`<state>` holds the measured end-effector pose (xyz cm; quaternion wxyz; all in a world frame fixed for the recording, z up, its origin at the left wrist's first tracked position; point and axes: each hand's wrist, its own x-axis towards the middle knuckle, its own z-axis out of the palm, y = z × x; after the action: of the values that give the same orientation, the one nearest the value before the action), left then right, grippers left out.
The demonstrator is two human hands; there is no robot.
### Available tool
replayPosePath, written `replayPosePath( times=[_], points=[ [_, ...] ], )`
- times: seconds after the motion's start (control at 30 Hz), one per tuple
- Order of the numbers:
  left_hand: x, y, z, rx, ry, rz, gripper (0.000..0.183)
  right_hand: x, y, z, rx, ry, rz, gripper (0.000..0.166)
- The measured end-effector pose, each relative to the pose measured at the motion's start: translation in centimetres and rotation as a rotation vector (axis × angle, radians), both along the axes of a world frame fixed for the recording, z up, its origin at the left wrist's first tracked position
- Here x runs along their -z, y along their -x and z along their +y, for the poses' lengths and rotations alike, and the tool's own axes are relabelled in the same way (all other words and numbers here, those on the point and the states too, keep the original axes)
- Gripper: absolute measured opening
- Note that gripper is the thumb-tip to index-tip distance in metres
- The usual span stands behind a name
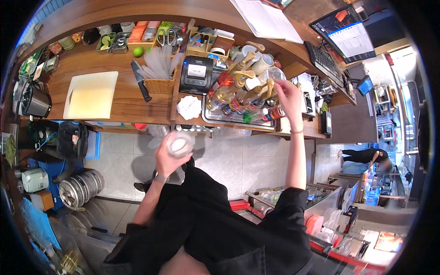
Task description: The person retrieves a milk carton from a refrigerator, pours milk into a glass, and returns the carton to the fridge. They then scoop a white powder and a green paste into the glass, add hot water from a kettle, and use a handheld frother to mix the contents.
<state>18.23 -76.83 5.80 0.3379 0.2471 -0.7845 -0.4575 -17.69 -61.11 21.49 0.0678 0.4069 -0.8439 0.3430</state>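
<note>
My left hand (165, 158) grips a clear cup (181, 143) over the floor in front of the counter; its inside looks whitish and blurred. My right hand (289, 99) is raised at the right end of a group of syrup bottles (217, 99) with gold pump tops. Its fingertips are right beside one gold pump head (270, 88); whether they touch or pinch it is unclear. The bottles stand in a metal tray (237, 123) on the wooden counter. A small bottle with a green cap (248, 118) lies tilted at the tray's front.
Left of the tray are white paper pieces (189, 107), a label printer (196, 75), a wicker basket (160, 86) of wrapped straws, a knife (141, 80) and a cutting board (91, 95). A steel keg (81, 188) lies at lower left. Another person (366, 156) stands far right.
</note>
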Motion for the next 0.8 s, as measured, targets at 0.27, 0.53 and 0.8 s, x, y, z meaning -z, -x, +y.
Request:
replayPosePath(
  times=[0.27, 0.53, 0.8],
  points=[
    [-2.7, 19.0, 0.4, -0.079, 0.154, -0.048, 0.074, 0.5, 4.3, -6.3, -0.456, -0.280, 0.095, 0.013],
    [-2.4, 23.7, -2.6, -0.245, 0.335, -0.120, 0.077, 0.7, 5.0, -6.1, -0.530, -0.190, 0.031, 0.010],
    [-3.2, 24.8, -1.9, -0.220, 0.235, -0.150, 0.082, 3.5, 5.0, -6.0, -0.499, -0.195, -0.022, 0.010]
  ],
)
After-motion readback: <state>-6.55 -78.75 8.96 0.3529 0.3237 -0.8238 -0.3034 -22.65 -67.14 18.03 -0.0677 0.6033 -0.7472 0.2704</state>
